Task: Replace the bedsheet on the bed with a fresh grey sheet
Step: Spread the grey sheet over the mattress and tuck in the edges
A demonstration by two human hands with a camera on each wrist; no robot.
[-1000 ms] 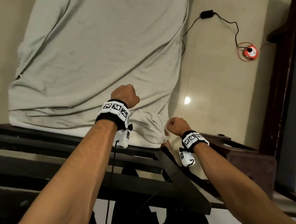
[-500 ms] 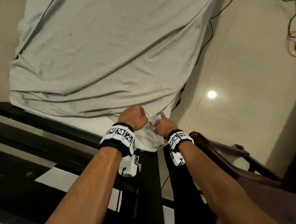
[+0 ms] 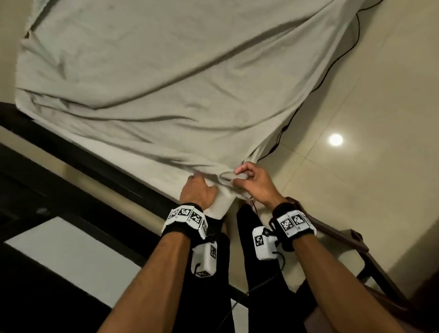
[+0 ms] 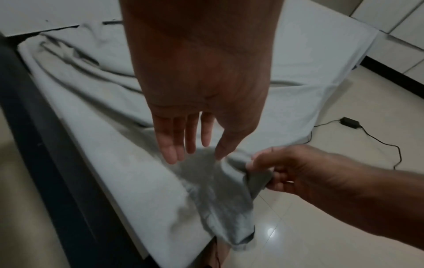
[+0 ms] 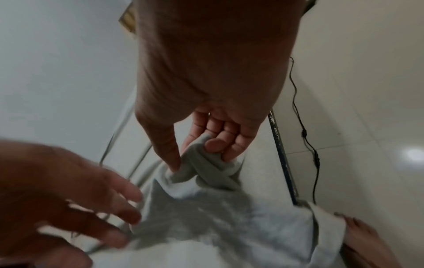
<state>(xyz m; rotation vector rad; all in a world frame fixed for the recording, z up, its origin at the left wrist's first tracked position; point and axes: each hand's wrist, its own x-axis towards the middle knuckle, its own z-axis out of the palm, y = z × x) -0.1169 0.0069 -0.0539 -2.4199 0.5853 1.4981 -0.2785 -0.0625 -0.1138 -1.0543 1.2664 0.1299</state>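
Observation:
The grey sheet point(image 3: 173, 74) lies wrinkled over the mattress, its near right corner bunched at the bed's edge. My left hand point(image 3: 198, 190) hovers on that corner with straight, spread fingers point(image 4: 183, 143), gripping nothing. My right hand point(image 3: 249, 182) pinches a rolled fold of the sheet's corner point(image 5: 206, 170) between thumb and fingers point(image 5: 220, 145). The left wrist view shows the same pinch on the right hand point(image 4: 275, 168), with the sheet point(image 4: 309, 63) stretching away behind it. The rest of the corner hangs down over the mattress edge point(image 4: 238, 234).
A dark bed frame point(image 3: 60, 159) runs along the left and near side. A black cable point(image 3: 335, 66) trails over the tiled floor beside the bed to an adapter point(image 4: 348, 120). A brown chair point(image 3: 344, 238) stands at my right. My bare foot point(image 5: 367, 235) is below the corner.
Both hands have moved to the sheet's near right corner. The left hand has uncurled from its grip and is now flat. The right hand now pinches the corner fold.

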